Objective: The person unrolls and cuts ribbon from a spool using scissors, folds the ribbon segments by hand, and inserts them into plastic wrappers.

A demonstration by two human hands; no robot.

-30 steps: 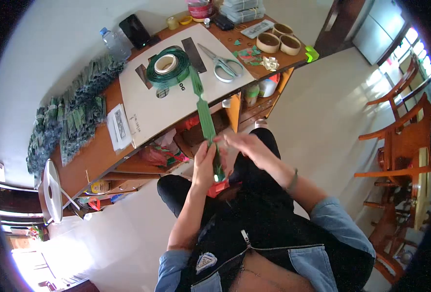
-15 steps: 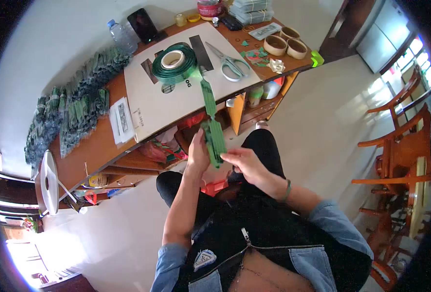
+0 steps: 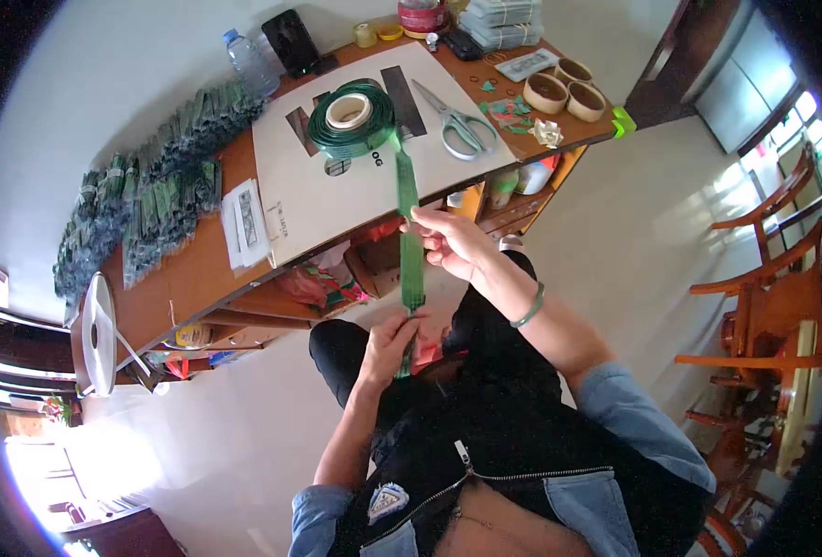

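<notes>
A green ribbon (image 3: 412, 269) runs down from a large green roll (image 3: 323, 127) with a white core, which lies on the white board (image 3: 290, 195). Near the ribbon's lower end, over my lap, my left hand (image 3: 391, 347) grips it with closed fingers. Higher up, just off the desk's front edge, my right hand (image 3: 450, 243) pinches the ribbon between thumb and finger, the other fingers curled. The stretch between the two hands is straight and nearly vertical. Grey-green scissors (image 3: 462, 125) lie on the board, to the right of the roll.
Bundles of wrapped green strips (image 3: 165, 200) line the desk's left side. Behind the board stand a plastic bottle (image 3: 251, 65) and a phone (image 3: 289, 42). Tape rolls (image 3: 546, 93) and green scraps (image 3: 506, 113) lie at right. A white reel (image 3: 101, 334) is at the left end.
My right hand has moved up the ribbon towards the desk. My left hand has come down closer to my lap, and the ribbon between them is now straighter.
</notes>
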